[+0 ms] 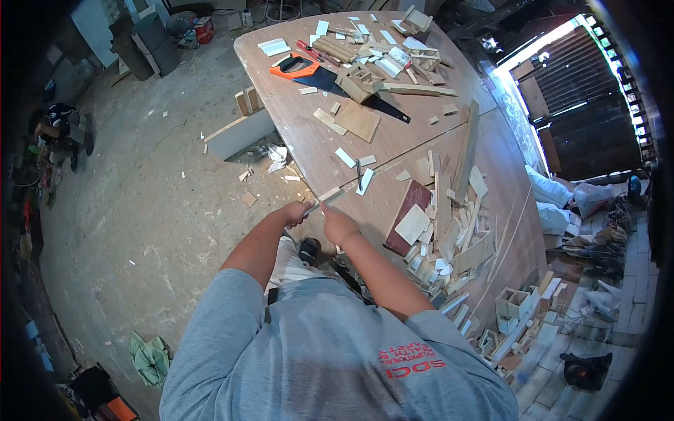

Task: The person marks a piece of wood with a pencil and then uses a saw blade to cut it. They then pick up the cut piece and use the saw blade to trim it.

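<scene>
At the table's near edge, my left hand (297,214) is closed around a thin wooden strip (330,196), whose far end reaches over the tabletop. Close beside it on the right, my right hand (340,226) is closed with its fingertips at the strip. Whatever those fingers grip is too small to make out. Just beyond the strip lie white pieces (345,157) and a dark, slim tool (359,170) on the table.
The wooden table (295,140) carries a handsaw with an orange handle (295,68), a plywood piece (359,122) and a heap of offcuts (449,231) to the right. A board (239,135) leans by the left edge. A person (62,130) sits far left.
</scene>
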Motion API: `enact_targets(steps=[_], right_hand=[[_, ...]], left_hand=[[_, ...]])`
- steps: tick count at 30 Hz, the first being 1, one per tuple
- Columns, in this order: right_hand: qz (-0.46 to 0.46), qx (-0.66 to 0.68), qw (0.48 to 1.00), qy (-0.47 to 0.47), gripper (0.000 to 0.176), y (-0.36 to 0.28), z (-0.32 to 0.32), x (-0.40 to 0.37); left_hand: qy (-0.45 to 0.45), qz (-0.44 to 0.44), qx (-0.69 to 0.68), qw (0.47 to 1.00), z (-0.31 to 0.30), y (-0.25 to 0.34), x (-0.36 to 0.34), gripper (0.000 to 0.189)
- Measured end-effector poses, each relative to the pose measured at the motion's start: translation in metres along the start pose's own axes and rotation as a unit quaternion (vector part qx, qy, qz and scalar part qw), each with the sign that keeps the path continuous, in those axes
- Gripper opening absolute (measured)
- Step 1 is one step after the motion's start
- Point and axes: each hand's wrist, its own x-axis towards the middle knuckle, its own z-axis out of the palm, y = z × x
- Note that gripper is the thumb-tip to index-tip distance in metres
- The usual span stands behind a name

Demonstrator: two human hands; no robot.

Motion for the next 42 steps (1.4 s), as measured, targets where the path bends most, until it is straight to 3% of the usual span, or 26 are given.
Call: enact_targets(steps=[4, 11, 13, 21, 23, 29, 32, 38, 42], right_hand=[[0.029, 0.017, 0.999, -0.043, 0.052, -0.006, -0.004, 0.013], [0.005, 0.000, 1.000, 0.009, 0.052, 0.008, -0.023, -0.125], [0.041, -0.020, 0.998, -0.054, 0.053, 0.004, -0.029, -0.130], [-0.007, -0.024, 0.999, 0.025, 0.053, -0.003, 0.009, 0.007], [0.004, -0.022, 1.000, -0.001, 0.055, -0.005, 0.008, 0.010], [0.021, -0.030, 0.999, -0.019, 0.056, -0.007, -0.018, -0.110], [0.016, -0.022, 1.000, -0.006, 0.058, 0.007, -0.016, -0.124], [0.014, -0.010, 1.000, 0.019, 0.059, 0.001, 0.016, -0.020], [0.020, -0.007, 1.000, 0.012, 0.058, -0.004, 0.013, -0.014]], left_hand=[[0.010, -0.012, -0.012, 1.000, 0.000, 0.003, -0.007, 0.056], [0.018, 0.002, 0.026, 0.999, -0.001, -0.010, 0.010, 0.062], [0.082, 0.114, 0.067, 0.988, 0.008, -0.020, 0.020, 0.068], [0.112, 0.085, 0.157, 0.977, 0.010, 0.005, -0.015, 0.067], [0.108, 0.079, 0.158, 0.978, 0.014, 0.003, -0.018, 0.067], [0.089, 0.060, 0.117, 0.987, 0.008, 0.005, -0.012, 0.068], [0.084, 0.074, 0.142, 0.983, 0.008, 0.004, -0.012, 0.068], [0.113, 0.092, 0.159, 0.977, 0.011, -0.003, 0.000, 0.068], [0.096, 0.067, 0.147, 0.982, 0.010, -0.005, 0.003, 0.066]])
